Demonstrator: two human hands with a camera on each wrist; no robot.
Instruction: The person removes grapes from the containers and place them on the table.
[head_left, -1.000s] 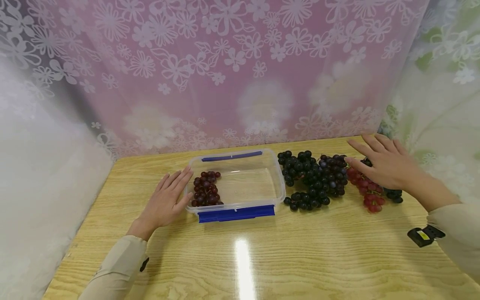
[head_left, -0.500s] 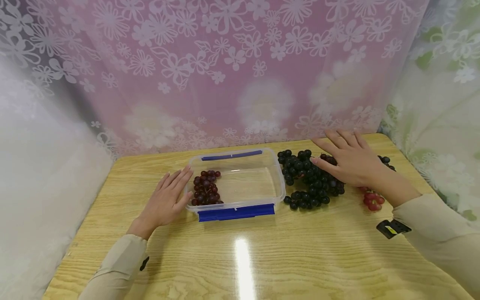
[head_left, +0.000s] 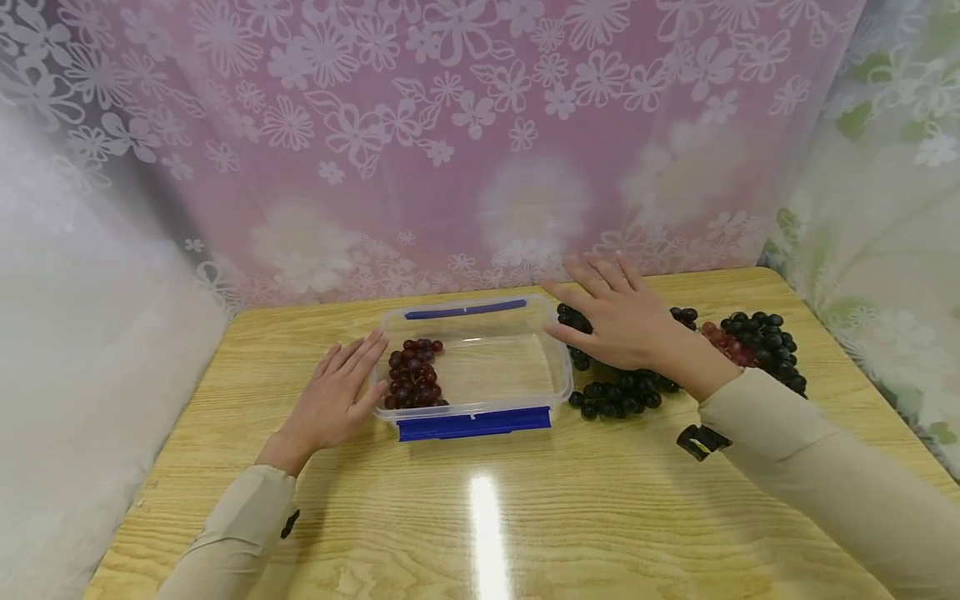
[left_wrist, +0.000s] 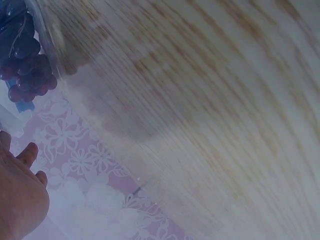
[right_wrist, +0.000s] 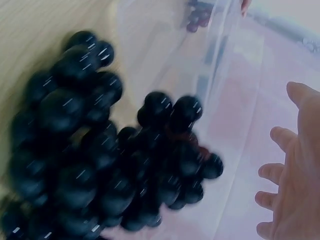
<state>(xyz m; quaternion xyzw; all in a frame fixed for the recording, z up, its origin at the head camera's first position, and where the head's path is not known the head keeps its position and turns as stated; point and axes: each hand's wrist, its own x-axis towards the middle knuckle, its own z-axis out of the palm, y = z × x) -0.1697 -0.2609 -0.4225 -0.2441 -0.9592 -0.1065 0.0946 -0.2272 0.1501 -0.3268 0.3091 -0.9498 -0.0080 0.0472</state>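
Note:
A clear plastic food container (head_left: 468, 426) with blue clip flaps stands in the middle of the table. Inside it, at the left end, lies a bunch of dark red grapes (head_left: 412, 375). My left hand (head_left: 333, 398) rests its straight fingers along the container's left rim. Over the black grapes (head_left: 615, 397) on the container's right, my right hand (head_left: 618, 317) is spread flat with nothing in it, its thumb tip beside the right rim. The right wrist view shows these black grapes (right_wrist: 75, 150) large, with the spread fingers to their right.
Farther right lie red grapes (head_left: 726, 343) and another bunch of black grapes (head_left: 772, 348), partly behind the right forearm. The wooden table (head_left: 375, 517) ends at a pink flowered curtain (head_left: 450, 167) at the back. Pale cloth hangs at both sides.
My right hand has swept left, from above the red grapes to above the black grapes beside the container, uncovering the bunches on the right. The left hand and the container have stayed put.

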